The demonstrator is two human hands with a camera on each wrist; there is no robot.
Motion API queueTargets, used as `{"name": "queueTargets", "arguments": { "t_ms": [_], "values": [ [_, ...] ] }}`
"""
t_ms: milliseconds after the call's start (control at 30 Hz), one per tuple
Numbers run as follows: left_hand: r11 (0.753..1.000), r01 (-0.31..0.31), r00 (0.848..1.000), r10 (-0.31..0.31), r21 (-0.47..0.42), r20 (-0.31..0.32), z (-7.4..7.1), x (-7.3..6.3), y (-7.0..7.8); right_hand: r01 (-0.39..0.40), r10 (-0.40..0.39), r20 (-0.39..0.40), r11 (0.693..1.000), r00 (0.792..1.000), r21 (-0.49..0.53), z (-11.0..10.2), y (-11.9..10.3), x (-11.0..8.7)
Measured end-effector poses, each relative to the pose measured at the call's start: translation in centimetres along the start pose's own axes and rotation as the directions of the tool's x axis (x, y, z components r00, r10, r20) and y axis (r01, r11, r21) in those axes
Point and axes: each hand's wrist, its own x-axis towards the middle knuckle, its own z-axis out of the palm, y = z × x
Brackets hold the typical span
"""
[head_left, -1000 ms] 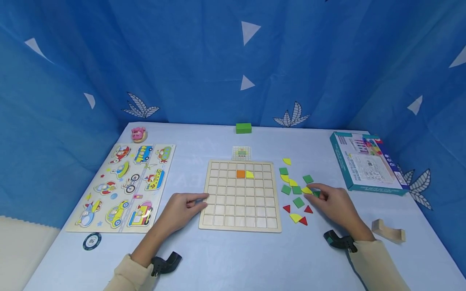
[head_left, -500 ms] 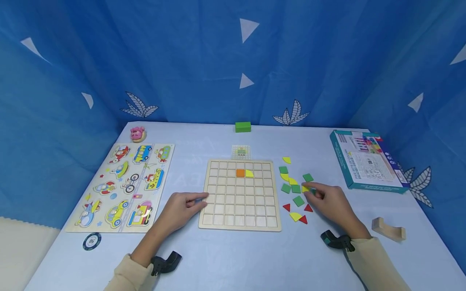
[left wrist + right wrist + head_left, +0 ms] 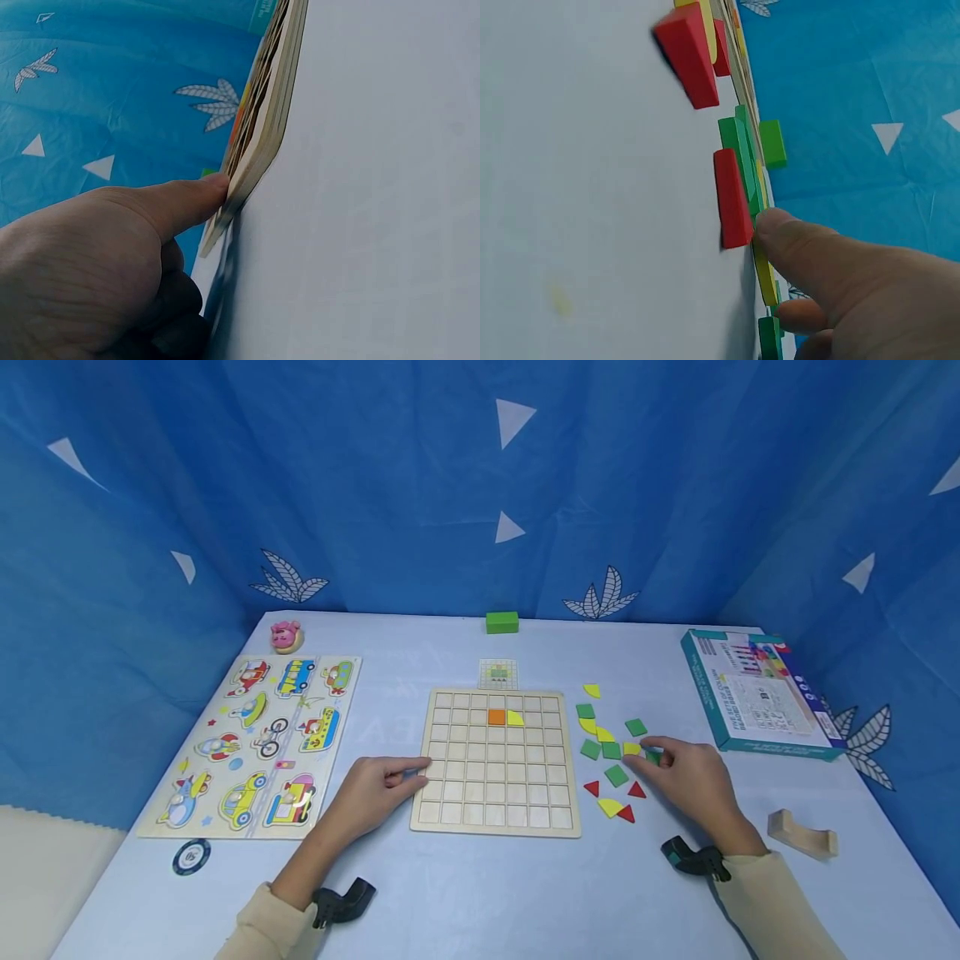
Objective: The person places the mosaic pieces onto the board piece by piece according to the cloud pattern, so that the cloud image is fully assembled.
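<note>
My left hand (image 3: 377, 789) rests at the left edge of a wooden grid board (image 3: 495, 823), index finger and thumb stretched out to the rim. The left wrist view has the thumb (image 3: 196, 201) against the board's side. To the right of the board, my right hand (image 3: 692, 783) pinches a yellow quarter-circle tile (image 3: 632, 748) between thumb and index finger, low over the table. Green square tiles (image 3: 616, 776), red triangle tiles (image 3: 637, 789) and other yellow quarter-circles (image 3: 609, 807) lie around it. One green tile (image 3: 653, 757) is partly hidden beneath the right fingers. An orange square (image 3: 497, 717) and a yellow quarter-circle (image 3: 515, 718) sit side by side in the board's cells.
Behind the board lies a small pattern card (image 3: 498, 674), with a green block (image 3: 502, 622) farther back. A picture puzzle (image 3: 247, 752), pink toy (image 3: 286, 637) and round chip (image 3: 191, 857) are at left. A box (image 3: 761, 693) and wooden holder (image 3: 802, 835) stand at right.
The yellow tile at my right fingertips has turned a little and shows more between thumb and index finger. My right hand has shifted only slightly; the left hand keeps its place.
</note>
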Motion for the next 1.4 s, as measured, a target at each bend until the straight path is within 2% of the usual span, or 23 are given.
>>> {"name": "queueTargets", "arguments": {
  "t_ms": [167,433,733,1100,1300,1400],
  "values": [
    [1.000,0.000,1.000,0.000,0.000,-0.001,0.0,0.0,0.0,-0.007,0.007,0.013,1.000,1.000,0.002,0.3,-0.1,0.0],
    [1.000,0.010,1.000,-0.010,0.004,0.001,0.0,0.0,-0.1,0.046,-0.045,-0.005,0.999,0.999,0.019,0.8,-0.2,0.0],
    [1.000,0.023,1.000,-0.023,-0.007,0.008,0.0,-0.1,0.1,0.051,-0.050,-0.014,0.997,0.999,0.062,0.6,-0.7,0.1],
    [1.000,0.019,1.000,-0.019,-0.005,-0.006,0.0,0.0,0.0,0.119,-0.130,0.077,0.983,0.989,0.138,0.6,-4.0,1.7],
    [0.999,0.037,0.999,-0.037,-0.004,0.009,0.0,0.0,0.1,0.177,-0.201,0.125,0.968,0.972,0.180,1.2,-6.2,2.9],
    [0.999,0.040,0.999,-0.040,0.004,0.014,0.0,0.0,0.2,0.218,-0.250,0.150,0.955,0.957,0.202,1.7,-7.1,3.5]
  ]
}}
